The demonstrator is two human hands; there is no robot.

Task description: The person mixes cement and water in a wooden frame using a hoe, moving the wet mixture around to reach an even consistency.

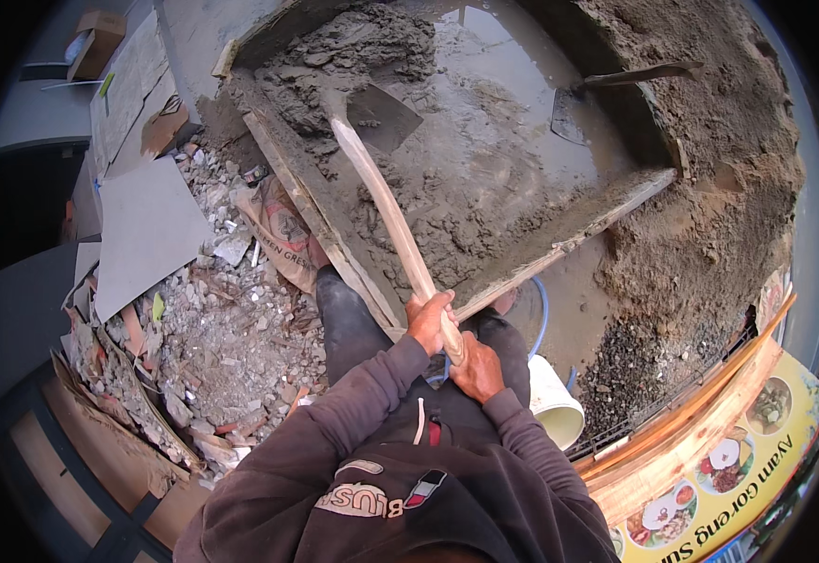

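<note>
Both of my hands grip the wooden handle (389,211) of a mixing hoe. My left hand (432,322) is the upper one, and my right hand (478,369) closes around the butt end just below it. The handle runs away from me into a wooden mixing trough (325,236). At its far end the hoe's flat metal blade (383,118) rests against wet mortar (363,46), its lower part partly coated. Grey, watery slurry (501,91) fills the trough's far right side, and rougher, thicker mix lies nearer me.
A second metal blade tool (638,74) leans over the trough's right wall beside a sand heap (719,141). Rubble (233,345), broken board (152,229) and a cement sack (279,232) lie left. A white bucket (556,408), blue hose (541,317), gravel (627,366) and planks (691,408) are right.
</note>
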